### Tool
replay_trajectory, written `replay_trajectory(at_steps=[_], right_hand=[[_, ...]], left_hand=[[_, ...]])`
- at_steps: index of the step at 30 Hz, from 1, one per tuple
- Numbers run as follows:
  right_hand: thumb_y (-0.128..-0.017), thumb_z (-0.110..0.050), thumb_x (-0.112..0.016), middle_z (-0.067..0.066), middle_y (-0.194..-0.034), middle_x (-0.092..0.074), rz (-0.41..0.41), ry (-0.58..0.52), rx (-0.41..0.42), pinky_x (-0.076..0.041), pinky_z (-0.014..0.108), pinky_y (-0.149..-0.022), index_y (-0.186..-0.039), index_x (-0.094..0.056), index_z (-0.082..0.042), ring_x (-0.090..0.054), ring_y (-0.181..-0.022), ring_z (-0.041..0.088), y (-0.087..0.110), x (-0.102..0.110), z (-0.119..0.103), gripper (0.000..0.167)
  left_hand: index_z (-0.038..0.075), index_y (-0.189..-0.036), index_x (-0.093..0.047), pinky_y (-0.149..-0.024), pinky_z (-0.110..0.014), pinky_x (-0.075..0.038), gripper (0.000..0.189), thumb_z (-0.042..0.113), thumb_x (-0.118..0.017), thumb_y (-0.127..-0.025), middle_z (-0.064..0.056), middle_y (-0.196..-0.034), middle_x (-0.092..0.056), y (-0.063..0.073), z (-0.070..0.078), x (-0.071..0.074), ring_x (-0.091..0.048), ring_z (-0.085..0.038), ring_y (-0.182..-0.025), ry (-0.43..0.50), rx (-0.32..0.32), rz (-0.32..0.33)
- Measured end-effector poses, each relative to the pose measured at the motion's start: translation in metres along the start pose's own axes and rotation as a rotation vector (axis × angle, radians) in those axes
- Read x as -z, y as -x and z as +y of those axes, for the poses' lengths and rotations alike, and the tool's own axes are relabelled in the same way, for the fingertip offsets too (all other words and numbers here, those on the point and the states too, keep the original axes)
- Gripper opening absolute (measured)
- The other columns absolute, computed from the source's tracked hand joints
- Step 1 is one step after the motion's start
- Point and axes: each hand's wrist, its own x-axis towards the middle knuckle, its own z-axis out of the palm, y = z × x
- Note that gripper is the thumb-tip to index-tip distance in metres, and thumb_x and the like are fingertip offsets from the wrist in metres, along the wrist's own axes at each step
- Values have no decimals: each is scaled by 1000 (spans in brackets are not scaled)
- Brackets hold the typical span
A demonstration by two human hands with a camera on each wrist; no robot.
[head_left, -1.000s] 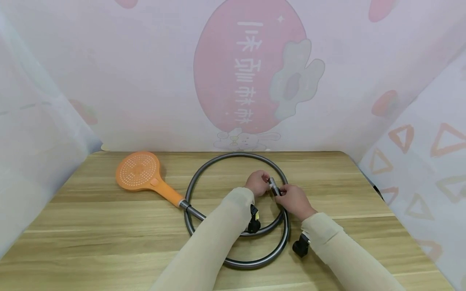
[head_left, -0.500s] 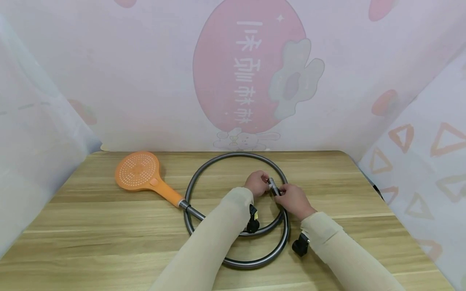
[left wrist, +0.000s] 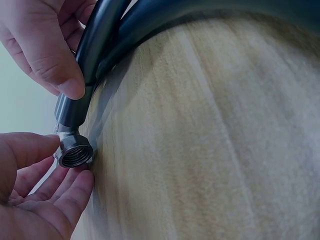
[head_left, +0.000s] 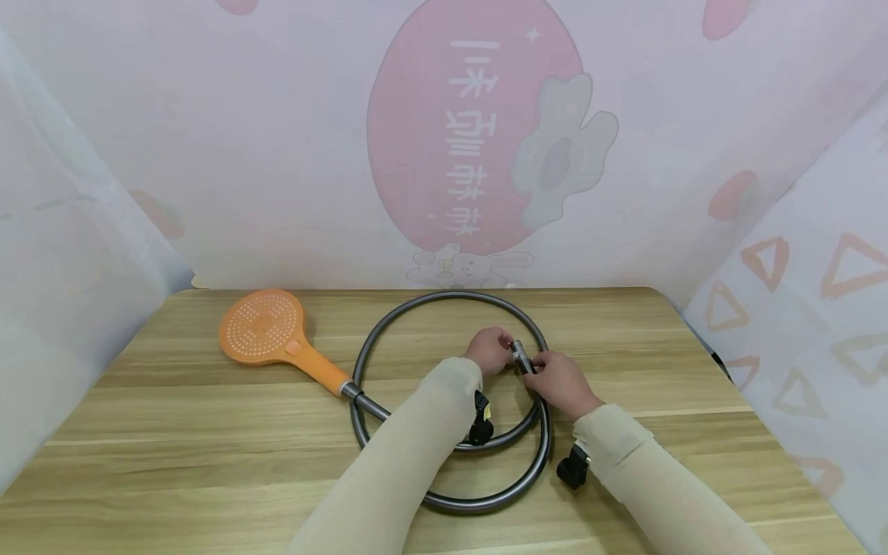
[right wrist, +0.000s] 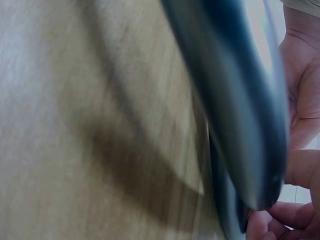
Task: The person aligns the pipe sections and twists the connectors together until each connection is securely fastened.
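Observation:
An orange shower head lies at the left of the wooden table, its handle joined to a dark grey shower hose. The hose lies in loops in the middle. Beside the hose's free end, my left hand pinches the metal nut between thumb and fingers. The left wrist view shows the nut's threaded opening. Just behind the nut, my right hand holds the hose's dark end sleeve with thumb and fingers. A large, blurred stretch of hose fills much of the right wrist view.
The wooden table ends at a pale printed cloth backdrop behind it. More cloth hangs at the left and right. A small black wrist camera is strapped below each hand.

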Motion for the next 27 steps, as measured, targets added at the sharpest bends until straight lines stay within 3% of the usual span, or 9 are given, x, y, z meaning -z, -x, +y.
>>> replay_trajectory(at_steps=[20, 27], right_hand=[[-83, -11, -66, 0, -62, -53, -27, 1, -2, -35, 23, -50, -83, -65, -2, -45, -53, 11, 2, 4, 0, 9], [-84, -11, -66, -1, -60, -46, -23, 1, 15, -33, 24, -51, -76, -59, -4, -42, -53, 11, 3, 6, 0, 13]], left_hand=[[2, -115, -64, -84, -36, -49, 24, 6, -63, -91, -14, -114, -62, 13, 5, 5, -58, -25, -100, 22, -5, -55], [1, -119, -63, -91, -39, -48, 31, 8, -65, -88, -16, -117, -62, 11, 4, 13, -58, -29, -107, -54, -44, -37]])
